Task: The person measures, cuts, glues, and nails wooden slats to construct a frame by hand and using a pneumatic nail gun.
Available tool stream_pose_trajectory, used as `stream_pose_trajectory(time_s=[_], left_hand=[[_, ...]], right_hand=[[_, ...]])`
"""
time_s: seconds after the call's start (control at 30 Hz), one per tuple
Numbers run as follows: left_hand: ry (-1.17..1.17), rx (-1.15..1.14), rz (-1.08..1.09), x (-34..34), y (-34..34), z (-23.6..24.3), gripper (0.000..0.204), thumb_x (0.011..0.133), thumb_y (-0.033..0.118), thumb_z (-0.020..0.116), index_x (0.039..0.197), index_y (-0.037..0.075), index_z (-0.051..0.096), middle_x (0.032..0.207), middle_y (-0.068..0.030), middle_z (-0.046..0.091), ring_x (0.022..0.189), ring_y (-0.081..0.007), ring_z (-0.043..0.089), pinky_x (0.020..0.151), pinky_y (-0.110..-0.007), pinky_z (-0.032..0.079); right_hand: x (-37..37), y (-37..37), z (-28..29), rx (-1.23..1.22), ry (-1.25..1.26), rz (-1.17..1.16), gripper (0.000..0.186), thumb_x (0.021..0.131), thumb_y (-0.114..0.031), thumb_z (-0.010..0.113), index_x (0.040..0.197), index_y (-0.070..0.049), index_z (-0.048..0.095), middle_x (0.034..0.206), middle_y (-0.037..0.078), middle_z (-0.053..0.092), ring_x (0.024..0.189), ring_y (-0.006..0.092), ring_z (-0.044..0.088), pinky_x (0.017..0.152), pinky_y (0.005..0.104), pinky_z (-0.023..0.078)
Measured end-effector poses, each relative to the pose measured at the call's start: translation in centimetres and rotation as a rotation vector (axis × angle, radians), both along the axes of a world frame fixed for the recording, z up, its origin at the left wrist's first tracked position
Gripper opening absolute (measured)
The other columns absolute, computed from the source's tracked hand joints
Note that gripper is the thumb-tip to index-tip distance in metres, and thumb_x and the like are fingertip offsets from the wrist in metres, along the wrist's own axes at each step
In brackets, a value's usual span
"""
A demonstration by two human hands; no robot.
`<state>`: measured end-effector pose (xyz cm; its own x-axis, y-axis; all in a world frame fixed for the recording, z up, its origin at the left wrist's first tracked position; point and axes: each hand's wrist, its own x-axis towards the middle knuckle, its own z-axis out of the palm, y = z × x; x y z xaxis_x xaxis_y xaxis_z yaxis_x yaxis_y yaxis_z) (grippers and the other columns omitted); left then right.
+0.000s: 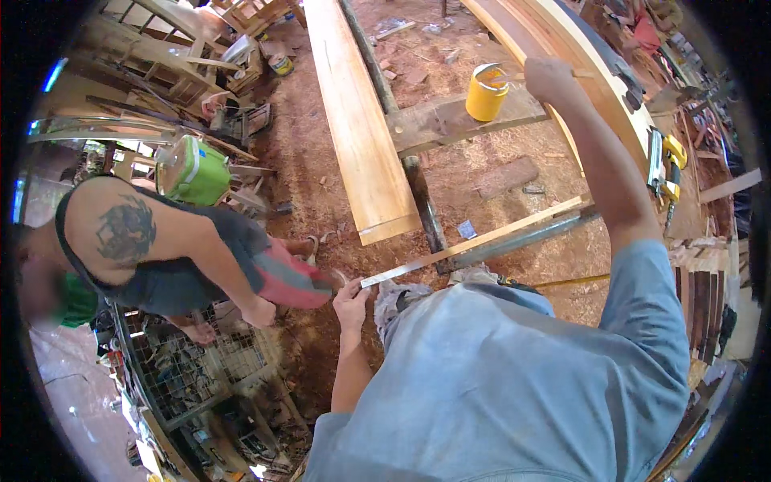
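My left hand (pixel 352 305) pinches the near-left end of a long thin wooden strip (pixel 490 234), whose end there looks whitish. The strip runs off to the right, alongside a grey bar, toward the curved wooden piece. Out in front, my right hand (pixel 549 80) is closed around a thin light-coloured stick (pixel 514 78). One end of this stick reaches into the mouth of a yellow tub (pixel 486 95), which has orange-brown stuff in it; the other end pokes out past my fist. A wooden crosspiece (pixel 450 124) bears the tub.
A wide pale plank (pixel 353 120) lies ahead. Curved laminated wood (pixel 594 48) arcs at the right, with a yellow-and-black power tool (pixel 671 165) beside it. At the left, a person in a dark sleeveless top (pixel 161 241) stands close, near a green cooler (pixel 195 170) and a wire-mesh rack (pixel 201 369).
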<state>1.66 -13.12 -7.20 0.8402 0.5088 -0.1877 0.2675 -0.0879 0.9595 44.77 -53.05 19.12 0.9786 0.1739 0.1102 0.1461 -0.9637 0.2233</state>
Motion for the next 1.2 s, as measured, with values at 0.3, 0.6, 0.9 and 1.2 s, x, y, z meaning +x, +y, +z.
stream_pose_trajectory(time_s=[0.3, 0.6, 0.9, 1.2], left_hand=[[0.075, 0.025, 0.008, -1.1, 1.8, 1.8, 0.031, 0.077, -0.005, 0.071, 0.108, -0.004, 0.068, 0.095, -0.0072, 0.07, 0.086, -0.0137, 0.065, 0.078, -0.027, 0.052], [-0.072, -0.009, -0.019, 4.3, 2.2, 7.6, 0.022, 0.08, -0.004, 0.071, 0.101, -0.003, 0.069, 0.089, -0.0049, 0.068, 0.079, -0.0098, 0.063, 0.069, -0.023, 0.051], [-0.086, -0.182, -0.116, 8.3, 2.3, 6.7, 0.02, 0.081, 0.002, 0.073, 0.1, -0.002, 0.068, 0.084, 0.0001, 0.064, 0.071, -0.0071, 0.057, 0.064, -0.021, 0.045], [-0.007, -0.78, 0.122, 9.7, -2.0, -0.9, 0.022, 0.088, -0.008, 0.06, 0.105, 0.006, 0.062, 0.102, -0.0095, 0.066, 0.085, -0.0211, 0.065, 0.074, -0.04, 0.055]], right_hand=[[-10.4, 4.1, -5.0, 0.935, 0.133, 0.421, 0.028, 0.091, -0.029, 0.062, 0.095, -0.002, 0.068, 0.076, 0.017, 0.065, 0.074, 0.0235, 0.065, 0.072, 0.0405, 0.05], [-26.5, -2.4, -22.8, 1.843, 1.391, -0.664, 0.051, 0.095, -0.051, 0.054, 0.114, -0.005, 0.064, 0.098, 0.01, 0.07, 0.092, 0.0275, 0.067, 0.087, 0.0437, 0.05], [-20.0, -0.5, -24.3, 2.792, 0.351, -0.617, 0.021, 0.101, -0.025, 0.049, 0.105, -0.007, 0.059, 0.099, 0.008, 0.065, 0.097, 0.026, 0.064, 0.085, 0.0377, 0.053], [-21.2, -0.4, -21.6, 2.759, 0.494, -0.467, 0.025, 0.102, -0.027, 0.047, 0.105, -0.006, 0.06, 0.097, 0.012, 0.066, 0.1, 0.0306, 0.064, 0.087, 0.045, 0.056]])
